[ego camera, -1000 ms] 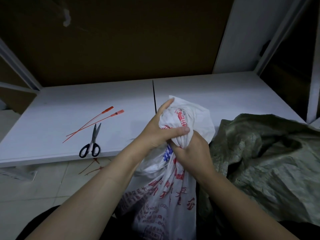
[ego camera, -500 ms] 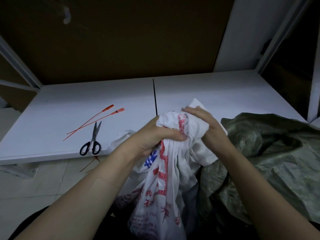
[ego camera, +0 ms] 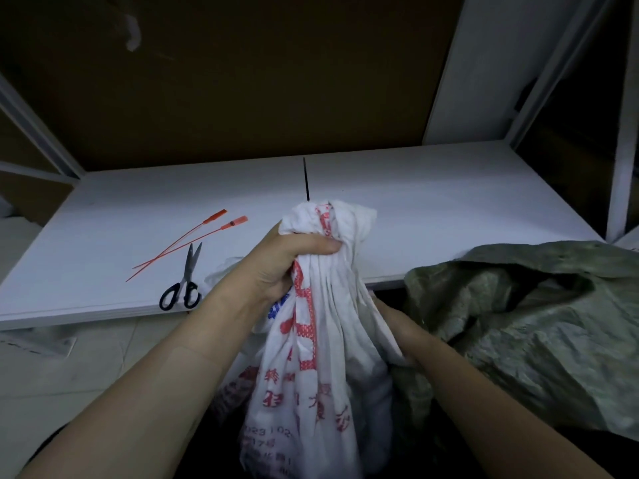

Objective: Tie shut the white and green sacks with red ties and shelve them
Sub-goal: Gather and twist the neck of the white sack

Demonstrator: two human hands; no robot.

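My left hand (ego camera: 287,261) is clenched round the gathered neck of the white sack (ego camera: 311,357), thumb across the front, with the bunched mouth sticking out above my fist. The sack hangs down from there in long folds, printed in red and blue, in front of the near edge of the white surface (ego camera: 432,202). My right hand (ego camera: 397,326) sits lower, against the sack's right side. Its fingers are hidden behind the cloth, so I cannot tell whether they are spread or gripping.

The green sack (ego camera: 536,323) slumps just to the right of the white one, its mouth loose and gaping, its top edge lying over the front right corner of the surface.

The surface is a wide, low, pale board with a thin dark seam (ego camera: 306,178) running from the back toward the sack. On its left part lie two red ties (ego camera: 193,243), side by side and slanting, their tabbed ends pointing away from me. A pair of black-handled scissors (ego camera: 185,285) lies just beside them, blades crossing the ties, handles near the front edge.

Behind the surface stands a dark brown back panel (ego camera: 242,81), with a small white scrap (ego camera: 133,32) high on the left. A white panel (ego camera: 477,63) rises at the right, beside white frame posts (ego camera: 619,133). Pale floor tiles (ego camera: 86,368) show below the front edge on the left. The light is dim.
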